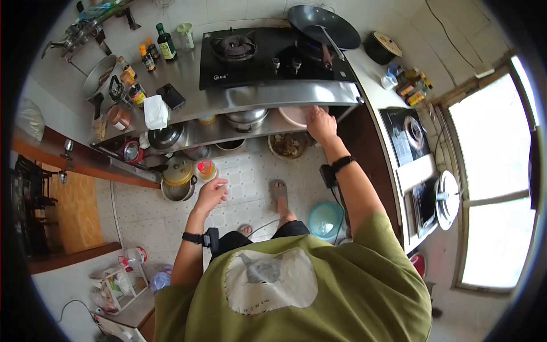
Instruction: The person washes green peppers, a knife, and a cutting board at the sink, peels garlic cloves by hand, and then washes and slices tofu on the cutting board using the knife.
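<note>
Pinkish basin seen under the right-hand part of the gas stove, set on the shelf that runs below it. Basin is partly hidden by the stove's front edge and by the right hand; only a stretch of rounded rim and pale inside is shown. No long axis can be made out; form is judged to be round.

Right hand is placed at the basin's right side, below the stove's front right corner, arm stretched forward. From it the basin lies directly leftward, fingertips at or just beside the rim. Fingers are bent, partly masked by the back of the hand; whether the rim is gripped or merely touched cannot be told.

Left hand is held well back from the stove, toward its left part, above floor level. Fingers are loosely curled and parted, with nothing held. Basin lies forward and to the right of it, well apart, so the right is clearly the nearer hand.

Also noted under the stove: lidded steel pot on the same shelf, left of the basin; metal pot with dark contents, lower than the shelf, below the basin. Wok is seated at the stove's right rear.
</note>
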{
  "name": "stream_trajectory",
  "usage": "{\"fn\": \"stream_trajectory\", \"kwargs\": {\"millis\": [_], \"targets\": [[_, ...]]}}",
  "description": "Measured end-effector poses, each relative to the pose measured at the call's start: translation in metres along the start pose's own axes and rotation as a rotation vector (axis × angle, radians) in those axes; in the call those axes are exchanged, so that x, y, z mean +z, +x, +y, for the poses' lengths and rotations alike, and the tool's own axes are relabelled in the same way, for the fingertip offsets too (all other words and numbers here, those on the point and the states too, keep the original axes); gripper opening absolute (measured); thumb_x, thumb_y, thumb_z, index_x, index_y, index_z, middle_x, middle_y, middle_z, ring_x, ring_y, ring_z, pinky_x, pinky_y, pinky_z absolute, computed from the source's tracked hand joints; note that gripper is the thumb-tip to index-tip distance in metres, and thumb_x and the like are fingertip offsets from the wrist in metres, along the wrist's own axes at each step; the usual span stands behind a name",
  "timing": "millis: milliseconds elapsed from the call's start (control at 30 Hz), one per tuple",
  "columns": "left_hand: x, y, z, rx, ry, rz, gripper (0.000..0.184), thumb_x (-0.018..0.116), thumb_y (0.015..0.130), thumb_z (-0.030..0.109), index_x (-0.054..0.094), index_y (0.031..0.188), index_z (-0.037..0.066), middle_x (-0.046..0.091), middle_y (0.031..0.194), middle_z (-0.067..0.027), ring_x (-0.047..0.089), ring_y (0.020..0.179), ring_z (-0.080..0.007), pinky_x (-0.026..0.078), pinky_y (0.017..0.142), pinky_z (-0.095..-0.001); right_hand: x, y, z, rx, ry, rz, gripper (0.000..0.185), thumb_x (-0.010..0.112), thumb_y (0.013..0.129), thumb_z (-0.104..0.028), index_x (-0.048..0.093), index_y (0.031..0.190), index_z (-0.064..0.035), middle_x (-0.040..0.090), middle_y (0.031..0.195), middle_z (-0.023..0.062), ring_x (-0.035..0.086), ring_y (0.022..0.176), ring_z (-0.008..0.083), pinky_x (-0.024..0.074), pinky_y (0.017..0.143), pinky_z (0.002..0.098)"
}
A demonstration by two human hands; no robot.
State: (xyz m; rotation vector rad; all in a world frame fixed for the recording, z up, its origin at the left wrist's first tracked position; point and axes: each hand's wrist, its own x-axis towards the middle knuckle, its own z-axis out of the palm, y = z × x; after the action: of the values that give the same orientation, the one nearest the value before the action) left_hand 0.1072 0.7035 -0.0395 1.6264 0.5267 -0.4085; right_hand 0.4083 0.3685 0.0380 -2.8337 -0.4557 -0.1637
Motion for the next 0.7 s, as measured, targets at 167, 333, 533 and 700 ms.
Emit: {"fn": "stream_trajectory", "kwargs": {"millis": [167, 333, 533, 700], "targets": [[0.017, 0.037, 0.007, -0.065, -0.139, 0.282, 0.03, 0.059, 0.103, 0.018, 0.065, 0.131, 0.009, 0.072, 0.097, -0.0057, 0.066, 0.076, -0.0117, 0.052, 0.065, -0.0264, 0.051, 0.163, 0.033, 0.117, 0.115, 0.069, 0.048, 0.061, 0.099, -0.039, 0.06, 0.139, -0.0118, 0.074, 0.114, 0.017, 0.07, 0.108, 0.039, 0.0543, 0.097, 0.0477], [0.072, 0.068, 0.015, -0.132, -0.209, 0.338, 0.028, 0.06, 0.103, 0.017, 0.066, 0.128, 0.007, 0.072, 0.094, -0.0072, 0.068, 0.074, -0.013, 0.054, 0.065, -0.0277, 0.081, 0.259, 0.05, -0.142, 0.209, 0.229, 0.052, 0.07, 0.095, -0.037, 0.06, 0.135, -0.0061, 0.063, 0.126, 0.0236, 0.056, 0.121, 0.0426, 0.0456, 0.104, 0.0509], [0.127, 0.072, 0.005, -0.189, -0.328, 0.314, 0.029, 0.058, 0.104, 0.018, 0.067, 0.131, 0.01, 0.072, 0.095, -0.0064, 0.068, 0.077, -0.0137, 0.054, 0.067, -0.0286, 0.089, 0.287, 0.056, -0.278, 0.03, 0.265, 0.032, 0.069, 0.096, -0.038, 0.072, 0.111, -0.0099, 0.072, 0.11, 0.0127, 0.066, 0.105, 0.0358, 0.0511, 0.089, 0.0503], [0.144, 0.071, -0.037, -0.19, -0.289, 0.446, 0.028, 0.062, 0.1, 0.017, 0.068, 0.127, 0.01, 0.074, 0.087, -0.0075, 0.073, 0.074, -0.0154, 0.055, 0.063, -0.0298, 0.095, 0.292, 0.06, -0.315, -0.016, 0.238, 0.034, 0.068, 0.096, -0.04, 0.071, 0.109, -0.0081, 0.074, 0.109, 0.0117, 0.068, 0.104, 0.0342, 0.0526, 0.088, 0.0466]]}}
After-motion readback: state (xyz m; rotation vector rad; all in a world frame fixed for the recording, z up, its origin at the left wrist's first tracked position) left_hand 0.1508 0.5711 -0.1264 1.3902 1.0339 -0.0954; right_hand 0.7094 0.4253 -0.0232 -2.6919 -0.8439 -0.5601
